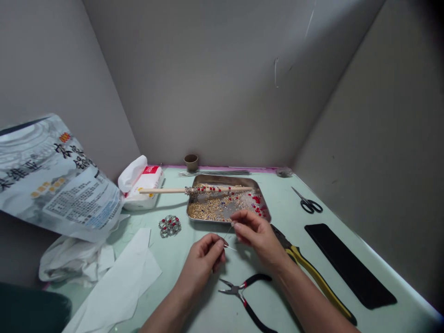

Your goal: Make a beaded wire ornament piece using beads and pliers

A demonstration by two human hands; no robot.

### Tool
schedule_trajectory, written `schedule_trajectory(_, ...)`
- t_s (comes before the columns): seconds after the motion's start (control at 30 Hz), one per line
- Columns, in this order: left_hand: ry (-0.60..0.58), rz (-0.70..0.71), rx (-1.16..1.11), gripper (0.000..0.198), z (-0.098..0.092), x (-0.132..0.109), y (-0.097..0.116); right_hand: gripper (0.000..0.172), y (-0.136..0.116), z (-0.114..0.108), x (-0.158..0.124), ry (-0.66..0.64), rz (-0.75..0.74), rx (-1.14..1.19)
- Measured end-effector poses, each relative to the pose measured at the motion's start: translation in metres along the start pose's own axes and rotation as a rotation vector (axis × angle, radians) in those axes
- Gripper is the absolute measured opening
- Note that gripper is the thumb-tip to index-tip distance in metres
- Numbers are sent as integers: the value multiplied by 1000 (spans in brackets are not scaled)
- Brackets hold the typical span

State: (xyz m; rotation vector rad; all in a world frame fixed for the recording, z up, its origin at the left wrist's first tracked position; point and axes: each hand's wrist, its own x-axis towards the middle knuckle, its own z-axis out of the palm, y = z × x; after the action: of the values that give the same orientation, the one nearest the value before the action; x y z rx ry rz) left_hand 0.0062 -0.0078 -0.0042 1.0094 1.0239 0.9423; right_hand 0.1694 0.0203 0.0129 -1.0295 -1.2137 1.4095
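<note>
My left hand [204,261] and my right hand [256,233] are raised just above the pale green table, in front of a metal tray [196,215]. Both pinch the ends of a thin clear thread [229,237] that runs between them. The tray holds several gold and red beads [222,208]. A wooden stick [163,190] wrapped with beadwork lies across the tray's far rim. A small beaded flower piece [169,226] rests on the table left of the tray.
Small black-and-red pliers [243,296] lie below my hands; yellow-handled pliers [312,273] to the right. Scissors [308,202] and a black flat case [348,263] lie farther right. A tissue pack [142,185], printed bag [55,180], white paper [121,282] and small cup [191,162] sit left and behind.
</note>
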Motion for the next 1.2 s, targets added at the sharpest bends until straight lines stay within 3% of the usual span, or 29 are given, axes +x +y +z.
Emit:
schedule_trajectory(0.4, -86, 61, -142, 22, -2, 1, -3, 17, 1, 0, 0, -134, -29, -249)
schedule_trajectory(0.63, -85, 36, -152, 21, -1, 0, -1, 12, 4, 2, 1, -130, -25, -228)
schedule_trajectory(0.87, -42, -24, -123, 27, 2, -1, 1, 14, 3, 8, -1, -163, -44, -207)
schedule_trajectory(1.07, 69, 12, -121, 31, -2, 2, 1, 19, 8, 6, -1, -75, -32, -285)
schedule_trajectory(1.2, 104, 17, -153, 31, -4, 4, 1, 8, 11, 6, -4, -94, -197, -538)
